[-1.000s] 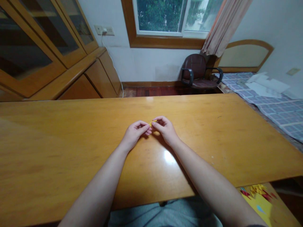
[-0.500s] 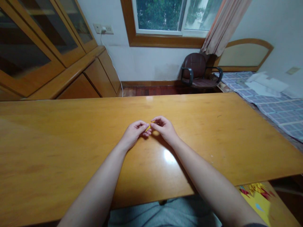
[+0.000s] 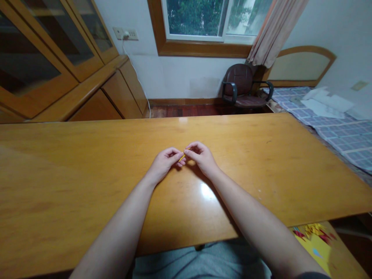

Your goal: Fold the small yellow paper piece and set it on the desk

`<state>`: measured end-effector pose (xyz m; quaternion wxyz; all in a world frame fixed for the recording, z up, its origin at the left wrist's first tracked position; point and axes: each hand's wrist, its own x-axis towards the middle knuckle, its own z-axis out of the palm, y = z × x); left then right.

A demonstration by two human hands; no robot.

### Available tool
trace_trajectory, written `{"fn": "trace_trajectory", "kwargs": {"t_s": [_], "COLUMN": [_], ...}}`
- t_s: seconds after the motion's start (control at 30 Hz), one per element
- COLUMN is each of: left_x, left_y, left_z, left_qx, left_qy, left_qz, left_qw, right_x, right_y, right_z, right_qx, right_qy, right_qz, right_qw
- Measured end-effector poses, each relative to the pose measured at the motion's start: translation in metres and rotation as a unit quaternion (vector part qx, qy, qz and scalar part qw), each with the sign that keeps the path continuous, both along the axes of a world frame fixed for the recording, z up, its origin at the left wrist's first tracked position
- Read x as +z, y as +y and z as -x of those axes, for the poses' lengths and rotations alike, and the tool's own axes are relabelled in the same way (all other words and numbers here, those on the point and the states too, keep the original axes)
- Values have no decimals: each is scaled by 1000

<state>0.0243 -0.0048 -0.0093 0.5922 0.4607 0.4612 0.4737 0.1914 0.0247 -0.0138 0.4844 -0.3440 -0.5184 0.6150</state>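
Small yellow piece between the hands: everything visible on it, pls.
The small, thin, yellow piece, possibly folded paper, shows mainly as a narrow sliver; fingers hide its full shape and any parts. The sliver slants, its near end toward the left. The bare left hand and bare right hand pinch it above the glossy, yellow-brown wooden table. Contact with the tabletop can't be told.

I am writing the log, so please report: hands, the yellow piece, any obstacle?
Left hand and right hand: both pinching. Small yellow piece: held between them, over the table. In the way: fingers, hiding part of it.
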Motion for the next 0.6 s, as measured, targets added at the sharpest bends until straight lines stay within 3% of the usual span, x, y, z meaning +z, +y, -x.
{"fn": "trace_trajectory", "kwargs": {"t_s": [0.43,0.6], "left_x": [-3,-3], "left_y": [1,1], "left_z": [0,1], "left_qx": [23,5], "left_qy": [-32,-46], "left_qz": [9,19], "left_qw": [999,999], "right_x": [-3,-5], "right_y": [1,3], "right_z": [0,0], "right_qx": [8,5], "right_qy": [53,51], "right_qz": [22,26], "right_qw": [998,998]}}
